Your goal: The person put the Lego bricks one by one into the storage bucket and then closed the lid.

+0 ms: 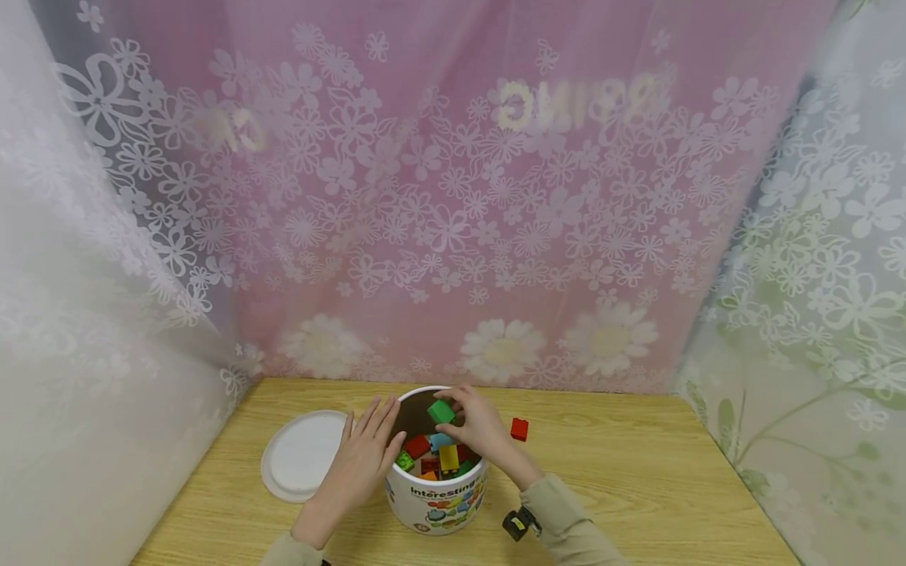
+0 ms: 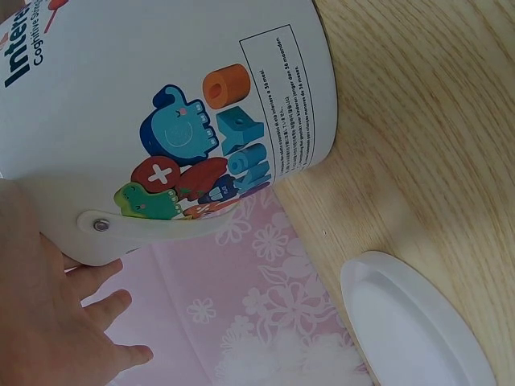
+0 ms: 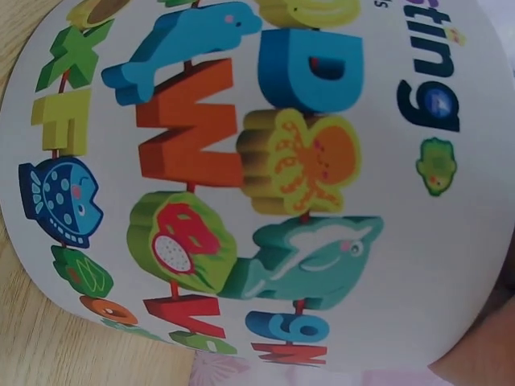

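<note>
A white printed bucket [image 1: 436, 507] stands on the table, with several coloured building blocks inside, among them a yellow block [image 1: 449, 458] and a red block [image 1: 418, 446]. Over its mouth my right hand [image 1: 476, 420] pinches a green building block [image 1: 441, 411] between thumb and fingers. My left hand [image 1: 364, 448] rests at the bucket's left rim with its fingers extended. In the left wrist view, the left hand's fingers [image 2: 105, 305] spread beside the bucket's handle mount. The right wrist view is mostly filled by the bucket's printed side [image 3: 241, 177]; the right hand shows only at its edge.
A round white lid [image 1: 300, 456] lies on the wooden table [image 1: 623, 472] left of the bucket. One red block [image 1: 520, 428] sits on the table to the right. Flowered curtains [image 1: 453, 196] enclose the back and both sides.
</note>
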`<state>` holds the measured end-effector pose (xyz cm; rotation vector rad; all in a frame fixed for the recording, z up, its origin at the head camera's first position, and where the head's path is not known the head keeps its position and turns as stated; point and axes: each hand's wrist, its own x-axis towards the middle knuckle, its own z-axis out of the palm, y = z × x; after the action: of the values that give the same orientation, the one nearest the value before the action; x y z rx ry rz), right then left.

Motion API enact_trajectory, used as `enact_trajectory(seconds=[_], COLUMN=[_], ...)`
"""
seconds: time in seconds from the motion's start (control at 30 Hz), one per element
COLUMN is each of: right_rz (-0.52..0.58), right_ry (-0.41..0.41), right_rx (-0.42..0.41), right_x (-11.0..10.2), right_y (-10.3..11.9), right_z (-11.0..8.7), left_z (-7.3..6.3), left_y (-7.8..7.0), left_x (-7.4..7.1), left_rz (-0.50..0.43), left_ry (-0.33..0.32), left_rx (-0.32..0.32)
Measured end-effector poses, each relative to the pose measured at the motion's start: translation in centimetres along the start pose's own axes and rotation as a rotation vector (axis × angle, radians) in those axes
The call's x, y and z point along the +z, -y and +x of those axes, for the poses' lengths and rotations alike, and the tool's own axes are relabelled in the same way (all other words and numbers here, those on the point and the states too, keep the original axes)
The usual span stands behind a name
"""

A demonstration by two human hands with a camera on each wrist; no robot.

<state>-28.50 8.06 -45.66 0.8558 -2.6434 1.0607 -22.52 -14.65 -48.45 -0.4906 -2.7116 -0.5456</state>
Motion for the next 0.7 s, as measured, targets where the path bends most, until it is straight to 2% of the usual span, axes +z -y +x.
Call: enact_trajectory(seconds=[0.13,0.33,0.7], right_rz=[-0.01,0.01,0.196], right_ry=[0.012,-0.033,-0.163], right_rx=[0.005,0.007,-0.04], right_x=[0.18,0.54,-0.25], right_y=[0.08,-0.05,-0.41], right_z=[0.17,0.25,-0.31], left_z=[0.0,-0.06,-0.02], left_y=[0.05,0.03,0.0], left_x=[-0.02,0.02,0.02], left_rz=[-0.001,0.007,0.003], left_ry=[0.004,-0.012,-0.017], left_rx=[0.002,0.01,0.015])
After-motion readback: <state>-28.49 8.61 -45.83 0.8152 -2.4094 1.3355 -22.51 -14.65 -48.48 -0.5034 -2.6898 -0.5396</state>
